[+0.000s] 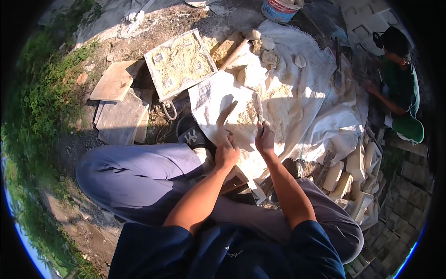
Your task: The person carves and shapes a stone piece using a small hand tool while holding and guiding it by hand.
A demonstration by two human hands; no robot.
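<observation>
Closed around the lower end of a narrow blade-like tool (258, 104) is my right hand (265, 137); the tool points away from me over the white sheet. My left hand (227, 152) is closed just to its left, fingers curled; what it grips, if anything, I cannot make out. Under both hands lies a white woven sheet (207, 96), dusted with pale crumbs and powder (281, 108). Beyond the tool's tip rest several rough pale stones (252, 76). A wooden handle (233, 55) slants down beside them.
A square tray (163, 93) of yellowish grit stands ahead left, near stacked boards (120, 122). Pale blocks (355, 163) are piled at right. A bucket (278, 11) stands at the back. Another person (400, 76) sits at far right. My shoe (191, 135) borders the sheet.
</observation>
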